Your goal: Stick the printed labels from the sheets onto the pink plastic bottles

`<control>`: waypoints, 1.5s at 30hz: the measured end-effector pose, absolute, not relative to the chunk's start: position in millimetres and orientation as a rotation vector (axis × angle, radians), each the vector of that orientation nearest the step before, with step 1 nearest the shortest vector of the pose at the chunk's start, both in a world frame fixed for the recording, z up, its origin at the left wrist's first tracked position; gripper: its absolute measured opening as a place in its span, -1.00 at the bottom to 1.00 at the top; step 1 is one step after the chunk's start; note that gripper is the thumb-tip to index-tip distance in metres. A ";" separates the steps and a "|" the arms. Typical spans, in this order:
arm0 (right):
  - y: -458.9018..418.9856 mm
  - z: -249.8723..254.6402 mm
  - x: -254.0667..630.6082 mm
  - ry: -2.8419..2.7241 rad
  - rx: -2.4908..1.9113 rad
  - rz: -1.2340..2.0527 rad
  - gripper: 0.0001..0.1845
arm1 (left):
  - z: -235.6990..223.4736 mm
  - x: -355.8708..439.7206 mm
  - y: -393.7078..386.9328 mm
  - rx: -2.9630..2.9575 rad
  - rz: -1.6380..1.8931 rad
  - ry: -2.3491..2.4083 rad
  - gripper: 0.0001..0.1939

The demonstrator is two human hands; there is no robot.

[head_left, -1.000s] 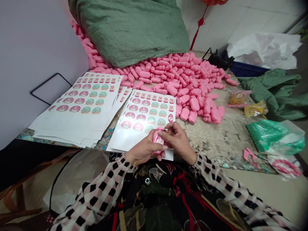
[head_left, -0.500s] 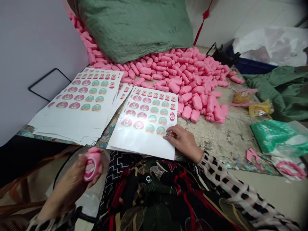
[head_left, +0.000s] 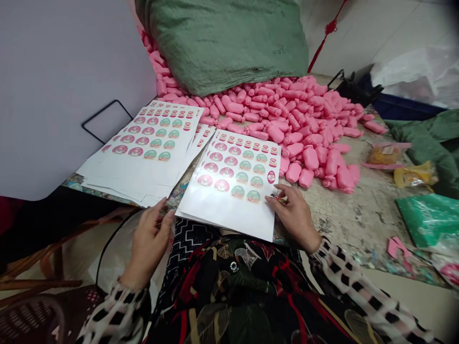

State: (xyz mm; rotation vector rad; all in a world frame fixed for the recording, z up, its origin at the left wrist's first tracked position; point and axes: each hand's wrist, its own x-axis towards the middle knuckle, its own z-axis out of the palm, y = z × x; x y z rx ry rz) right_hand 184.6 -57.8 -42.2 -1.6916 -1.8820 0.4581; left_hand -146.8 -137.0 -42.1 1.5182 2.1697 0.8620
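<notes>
My left hand [head_left: 150,241] is empty, its thumb and fingers apart, just off the table's front edge between two stacks of sticker sheets. My right hand [head_left: 296,215] rests at the right edge of the near sticker sheet [head_left: 229,210]. Its thumb and fingers curl around a small multicoloured thing, mostly hidden, that I cannot make out. On this white sheet are rows of pink and green rounded stickers and small red ones; a single oval sticker [head_left: 271,177] sits near its right edge. Beyond lies a large heap of pink plastic bottles [head_left: 274,114].
Another stack of sticker sheets [head_left: 125,174] lies to the left, beside a grey panel [head_left: 71,86] and a black wire frame [head_left: 83,125]. A green sack [head_left: 233,48] stands behind the bottles. To the right are small plastic packets [head_left: 416,176], a green bag [head_left: 426,217] and a pink cutout piece [head_left: 399,251].
My left hand has let go of the pink labelled bottle, which is out of sight, and has risen towards the table edge. My right hand stays by the sheet. The view has swung left.
</notes>
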 end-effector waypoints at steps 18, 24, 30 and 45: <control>-42.3 -31.8 183.9 -2.286 -1.788 0.361 -0.43 | -71.8 -143.2 -145.9 2.318 0.697 2.102 -0.58; -29.5 -29.5 221.0 -1.952 -1.985 0.124 -0.53 | -61.4 -140.5 -145.1 2.168 0.828 2.227 -0.58; 3.1 -38.7 253.4 -1.567 -2.259 0.085 -0.52 | -43.8 -120.1 -126.9 2.256 1.061 2.035 -0.66; -51.2 -8.0 230.3 -1.327 -1.654 0.921 -0.46 | 12.4 -18.4 -73.4 0.992 0.752 1.115 -0.60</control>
